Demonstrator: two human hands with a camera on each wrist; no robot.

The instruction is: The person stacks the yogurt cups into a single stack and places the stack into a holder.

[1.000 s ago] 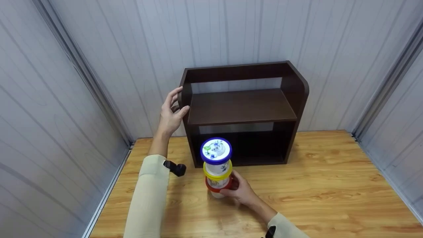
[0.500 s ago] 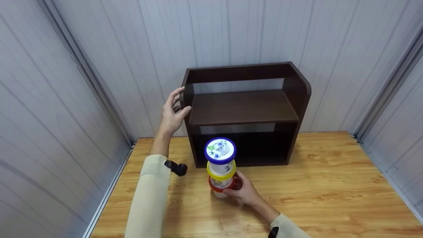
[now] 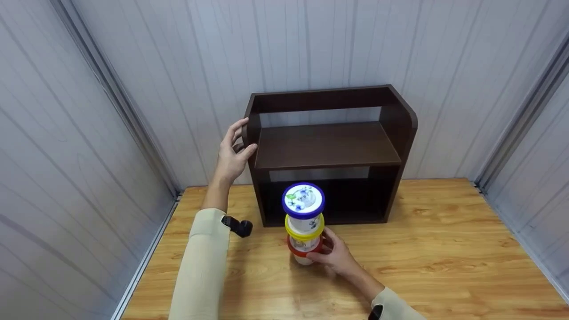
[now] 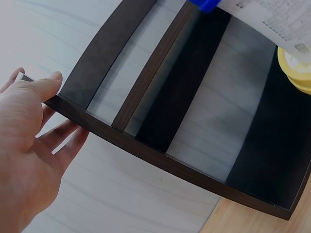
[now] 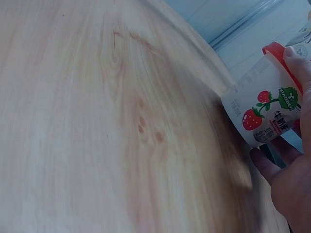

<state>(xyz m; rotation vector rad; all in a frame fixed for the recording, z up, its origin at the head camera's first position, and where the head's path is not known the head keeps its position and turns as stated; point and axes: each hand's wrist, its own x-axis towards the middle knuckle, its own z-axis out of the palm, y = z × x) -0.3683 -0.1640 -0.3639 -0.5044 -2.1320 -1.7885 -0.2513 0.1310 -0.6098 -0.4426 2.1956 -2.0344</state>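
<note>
My left hand [image 3: 232, 153] holds the left side panel of a dark brown shelf [image 3: 329, 144], with the thumb at its front edge and the fingers round the outside. In front of the shelf, three round paper tubs are stacked. On top is a blue-lidded tub [image 3: 303, 201], in the middle a yellow-lidded tub [image 3: 301, 224], and lowest a red-lidded tub [image 5: 265, 97] with strawberry pictures. My right hand [image 3: 338, 257] grips the red-lidded tub from its right side, thumb near the lid. Whether the tub's base touches the wooden table [image 3: 444, 253] I cannot tell.
The shelf has an upper board with a rear rail and an open lower compartment [image 3: 351, 200]. A pale panelled wall [image 3: 329, 44] stands close behind it. Another panelled wall [image 3: 66, 178] borders the table on the left, and one more on the right.
The stack of three tubs has shifted slightly to the right together with my right hand. My left hand keeps its hold on the shelf's side panel.
</note>
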